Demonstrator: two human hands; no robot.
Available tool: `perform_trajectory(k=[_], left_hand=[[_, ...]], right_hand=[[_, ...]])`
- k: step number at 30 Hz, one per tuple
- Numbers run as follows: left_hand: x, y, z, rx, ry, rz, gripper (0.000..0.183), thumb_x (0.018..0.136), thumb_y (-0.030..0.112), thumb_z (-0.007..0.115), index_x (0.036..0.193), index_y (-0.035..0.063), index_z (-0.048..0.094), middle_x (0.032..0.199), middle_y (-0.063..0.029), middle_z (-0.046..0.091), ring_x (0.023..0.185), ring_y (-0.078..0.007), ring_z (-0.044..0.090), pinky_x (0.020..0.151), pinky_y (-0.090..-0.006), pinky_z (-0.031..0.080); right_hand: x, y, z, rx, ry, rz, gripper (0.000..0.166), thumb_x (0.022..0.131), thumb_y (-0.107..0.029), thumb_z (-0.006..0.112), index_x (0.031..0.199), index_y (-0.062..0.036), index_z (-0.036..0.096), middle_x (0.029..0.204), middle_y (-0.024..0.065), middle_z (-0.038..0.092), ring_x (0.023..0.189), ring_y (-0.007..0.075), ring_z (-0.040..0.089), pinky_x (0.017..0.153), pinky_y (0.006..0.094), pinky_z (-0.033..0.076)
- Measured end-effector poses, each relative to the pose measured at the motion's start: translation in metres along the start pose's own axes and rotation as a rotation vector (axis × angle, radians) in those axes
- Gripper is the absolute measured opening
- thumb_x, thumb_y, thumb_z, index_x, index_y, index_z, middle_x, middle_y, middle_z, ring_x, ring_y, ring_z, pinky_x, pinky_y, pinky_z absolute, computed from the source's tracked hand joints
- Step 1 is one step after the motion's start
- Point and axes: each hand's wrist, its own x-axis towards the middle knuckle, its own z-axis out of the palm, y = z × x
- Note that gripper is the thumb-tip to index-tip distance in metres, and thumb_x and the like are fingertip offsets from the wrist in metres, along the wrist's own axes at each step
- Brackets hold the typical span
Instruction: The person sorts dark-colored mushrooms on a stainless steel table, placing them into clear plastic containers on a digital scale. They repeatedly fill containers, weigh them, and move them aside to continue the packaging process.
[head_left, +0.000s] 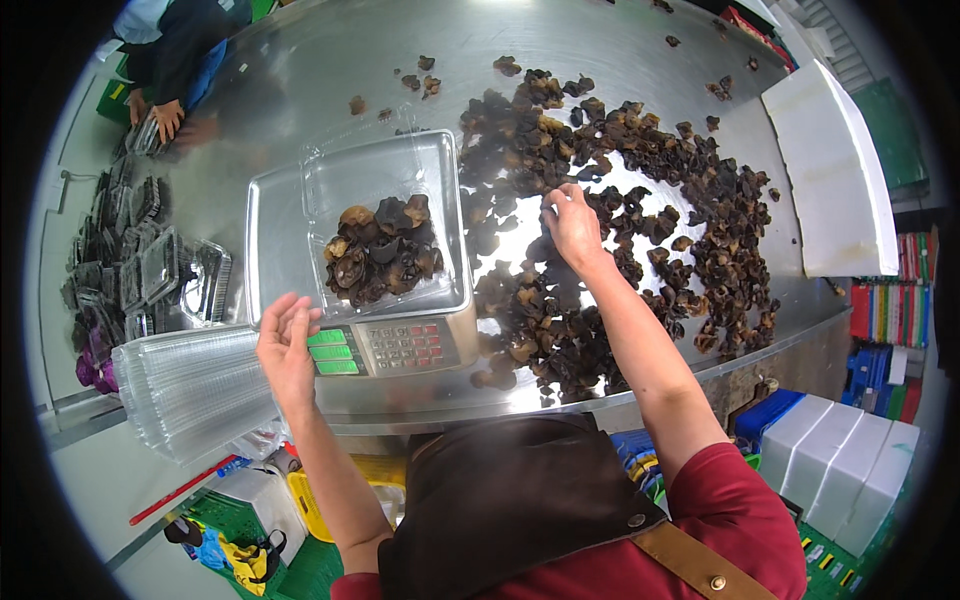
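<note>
Dark brown wood ear mushrooms lie spread over the steel table. Among them is my right hand, its fingertips bent together; whether they pinch a piece cannot be told. A digital scale with a steel pan stands to the left of the heap. On the pan rests a clear plastic clamshell box, lid up, with a pile of wood ear mushrooms in its base. My left hand is at the pan's front left corner, beside the green displays, fingers apart and holding nothing.
Nested clear plastic boxes lie left of the scale. Beyond them are many closed filled boxes, where a co-worker's hands touch one. A white foam box stands at the right edge, and more foam boxes are below it.
</note>
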Motion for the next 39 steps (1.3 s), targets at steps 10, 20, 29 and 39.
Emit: perform_trajectory(k=[10, 20, 29, 39], left_hand=[[-0.003, -0.004, -0.002, -0.001, -0.006, 0.017, 0.026, 0.097, 0.006, 0.061, 0.122, -0.0033, 0.06, 0.11, -0.0116, 0.069, 0.093, -0.0143, 0.067, 0.079, -0.0261, 0.053], [0.0, 0.002, 0.002, 0.037, 0.067, 0.09, 0.029, 0.096, 0.002, 0.06, 0.124, -0.0035, 0.059, 0.112, -0.0122, 0.068, 0.094, -0.0135, 0.066, 0.08, -0.0242, 0.053], [-0.014, -0.018, -0.058, 0.008, 0.211, 0.039, 0.026, 0.1, 0.015, 0.058, 0.121, -0.0004, 0.062, 0.1, -0.0071, 0.071, 0.084, -0.0112, 0.066, 0.071, -0.0232, 0.052], [-0.007, -0.005, 0.01, 0.151, -0.081, -0.09, 0.036, 0.096, 0.013, 0.063, 0.127, -0.0052, 0.056, 0.089, -0.0064, 0.068, 0.067, -0.0094, 0.063, 0.056, -0.0221, 0.049]], right_hand=[[0.004, -0.059, -0.044, 0.43, 0.038, -0.039, 0.012, 0.088, -0.005, 0.07, 0.1, -0.0053, 0.07, 0.09, 0.0097, 0.064, 0.076, 0.0204, 0.066, 0.069, 0.0321, 0.052], [-0.01, -0.198, -0.056, 0.514, -0.195, -0.458, 0.024, 0.087, -0.019, 0.073, 0.109, -0.0107, 0.066, 0.121, 0.0086, 0.058, 0.088, 0.0304, 0.066, 0.075, 0.0396, 0.055], [0.014, -0.16, -0.062, 0.682, -0.044, -0.135, 0.027, 0.091, -0.016, 0.069, 0.115, -0.0042, 0.067, 0.105, 0.0122, 0.066, 0.083, 0.0211, 0.066, 0.074, 0.0338, 0.055], [0.014, -0.172, -0.035, 0.386, -0.065, -0.564, 0.032, 0.092, -0.023, 0.065, 0.118, -0.005, 0.064, 0.111, 0.0114, 0.066, 0.105, 0.0343, 0.061, 0.096, 0.0449, 0.046]])
